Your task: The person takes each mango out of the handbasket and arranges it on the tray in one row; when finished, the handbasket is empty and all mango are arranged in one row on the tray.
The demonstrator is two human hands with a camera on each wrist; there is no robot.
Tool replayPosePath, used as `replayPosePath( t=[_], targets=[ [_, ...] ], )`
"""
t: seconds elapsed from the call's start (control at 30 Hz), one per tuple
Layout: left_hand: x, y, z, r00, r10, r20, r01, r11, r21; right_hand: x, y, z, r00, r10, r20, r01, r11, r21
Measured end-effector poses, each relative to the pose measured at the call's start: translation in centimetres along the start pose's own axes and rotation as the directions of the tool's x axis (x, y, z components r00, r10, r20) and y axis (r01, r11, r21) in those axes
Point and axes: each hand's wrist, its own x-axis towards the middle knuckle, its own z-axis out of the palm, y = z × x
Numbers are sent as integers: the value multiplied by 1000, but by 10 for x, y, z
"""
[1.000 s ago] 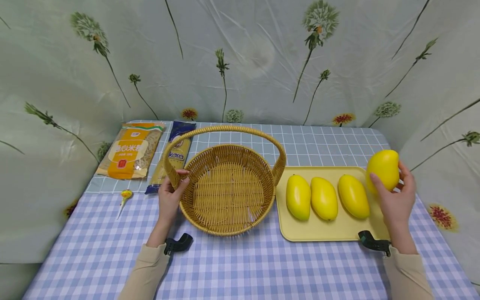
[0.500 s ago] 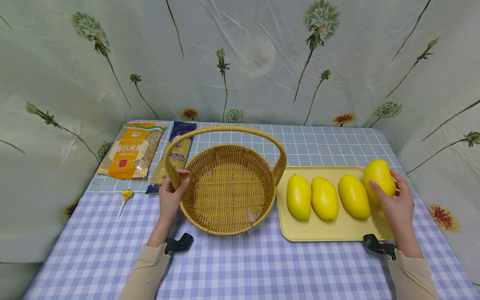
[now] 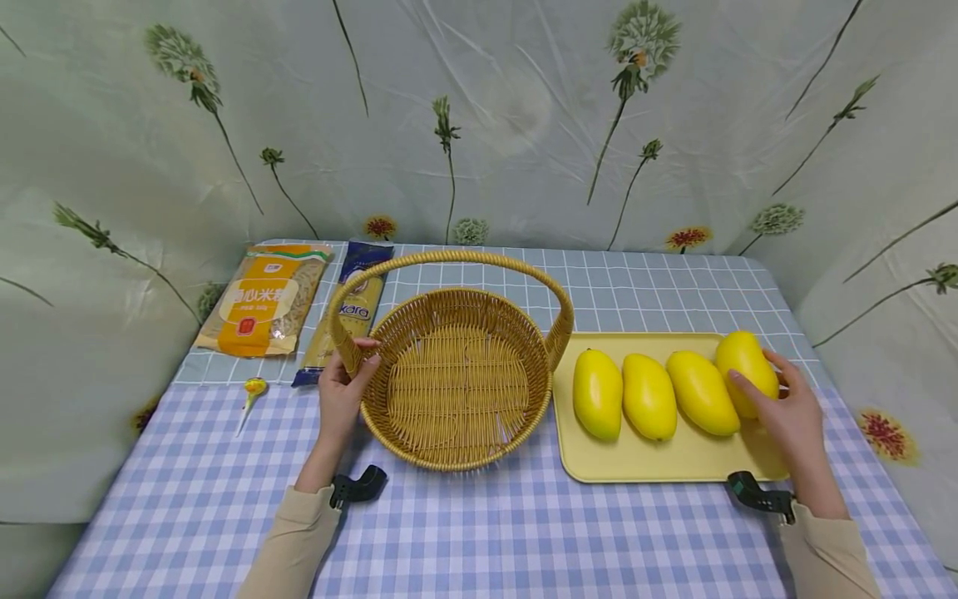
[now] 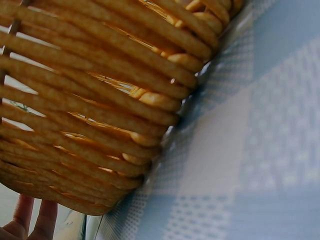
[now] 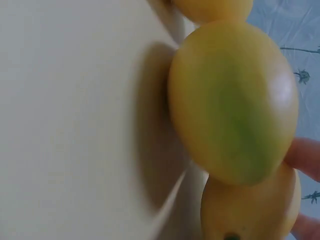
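Observation:
My left hand grips the left foot of the handle on a woven wicker basket, whose inside shows bare. In the left wrist view the basket's wall fills much of the picture, two fingers showing under it. At the right, my right hand holds a yellow mango low at the right end of a yellow tray. That mango leans against a second mango. Fingertips touch fruit at the right edge of the right wrist view.
Two more mangoes, a left one and a middle one, lie on the tray. Left of the basket are an orange-labelled food bag, a blue-ended pasta pack and a lollipop. A flowered curtain stands behind the table.
My right hand has lowered the mango onto the right end of the tray, moving it left against its neighbour, which has tilted slightly left. The left hand and basket stay put.

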Motion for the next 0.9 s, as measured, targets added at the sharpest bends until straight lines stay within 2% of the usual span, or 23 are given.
replayPosePath(
  t=[0.07,0.33,0.6,0.9],
  targets=[
    [0,0,0,1000,1,0,-1,1000,0,-5,-6,-1,1000,-1,21,1,1000,-2],
    [0,-1,-1,1000,-4,3,4,1000,11,-6,-6,0,998,36,43,-35,999,-12],
    [0,-2,-1,1000,12,5,-12,1000,0,-7,-5,4,1000,-4,14,4,999,-42],
    [0,-2,-1,1000,9,6,-9,1000,-2,-8,-2,7,1000,-8,-25,6,997,-79]
  ],
)
